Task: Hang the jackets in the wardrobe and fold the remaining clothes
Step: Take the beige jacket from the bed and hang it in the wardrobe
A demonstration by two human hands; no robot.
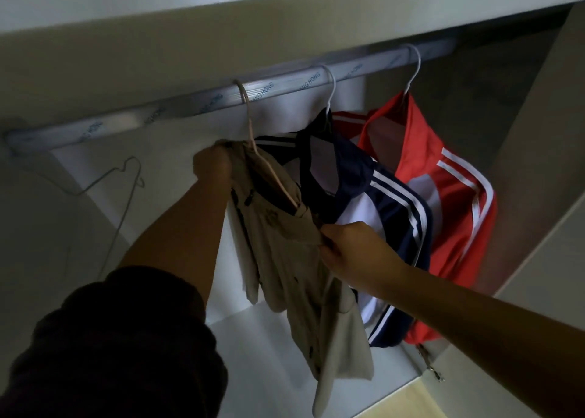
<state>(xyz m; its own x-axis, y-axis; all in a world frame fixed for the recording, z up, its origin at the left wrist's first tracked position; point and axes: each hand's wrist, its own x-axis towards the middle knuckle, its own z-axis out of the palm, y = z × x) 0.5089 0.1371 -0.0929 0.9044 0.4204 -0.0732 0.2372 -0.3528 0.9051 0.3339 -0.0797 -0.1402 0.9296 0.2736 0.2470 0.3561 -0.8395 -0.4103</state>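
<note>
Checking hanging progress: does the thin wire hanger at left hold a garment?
No, the thin wire hanger is bare, no cloth on it.

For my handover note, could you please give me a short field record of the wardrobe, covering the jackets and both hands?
rail: carries all three jackets
beige jacket: leftmost, on a pinkish hanger hooked over the rail
navy jacket: middle, white stripes
red jacket: rightmost, white stripes
left hand: grips the beige jacket's shoulder
right hand: pinches the beige jacket's front
spare hanger: bare wire, off the rail, far left
</note>
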